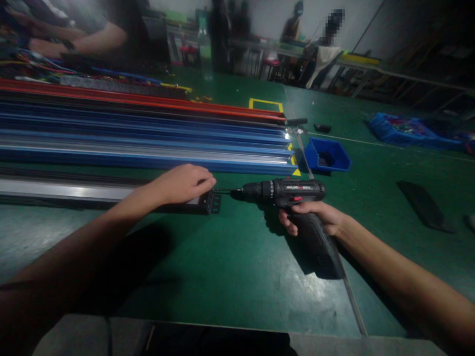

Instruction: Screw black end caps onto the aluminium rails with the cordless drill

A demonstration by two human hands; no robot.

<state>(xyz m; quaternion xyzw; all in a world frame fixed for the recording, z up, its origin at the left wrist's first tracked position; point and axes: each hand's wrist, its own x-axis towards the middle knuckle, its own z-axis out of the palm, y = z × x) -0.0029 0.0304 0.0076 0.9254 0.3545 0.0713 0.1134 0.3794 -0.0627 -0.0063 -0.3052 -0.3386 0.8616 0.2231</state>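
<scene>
My right hand (315,212) is wrapped round the grip of a black cordless drill (300,190), which lies level and points left. Its long thin bit reaches the end of a long black metal profile (67,190) with a silvery face. A small slotted black end bracket (215,203) sits at that end. Over the same end lies my left hand (185,183), its fingers bent and closed on the profile just behind the bracket. Whether the bit's tip sits in a screw is too small to tell.
Blue and red long profiles (148,143) lie parallel behind, across the green table (222,277). A blue bin (328,155) with dark parts stands past their ends. Far right are a flat black piece (425,206) and a blue bag (401,126). A co-worker's arm (92,42) is at upper left.
</scene>
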